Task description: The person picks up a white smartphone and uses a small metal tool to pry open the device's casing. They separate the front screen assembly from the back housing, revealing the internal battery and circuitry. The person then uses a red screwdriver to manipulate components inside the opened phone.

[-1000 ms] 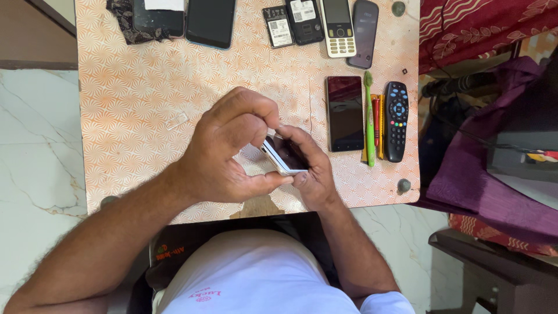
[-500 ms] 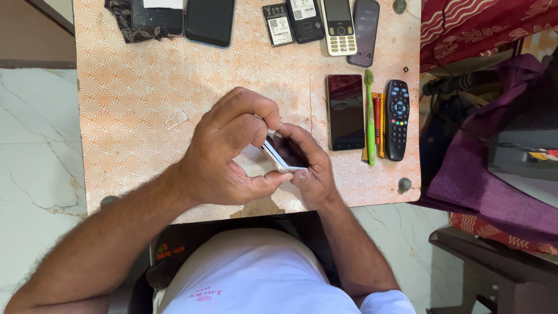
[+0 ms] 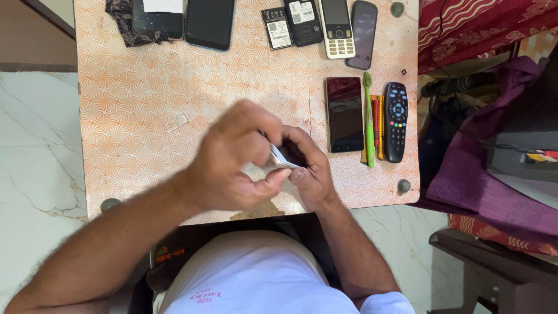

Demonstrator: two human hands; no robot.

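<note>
— While the left hand clamps over a small phone above the near edge of the table, what is being worked?

— Its thin edge, I judge; the right hand grips it from beneath. Prying needs steady fingertips.

— And farther right?

— A dark phone, a green toothbrush and a remote. Fingers hide most of the held phone.

Small white-edged phone, tilted on edge; clasped between both hands.
</note>
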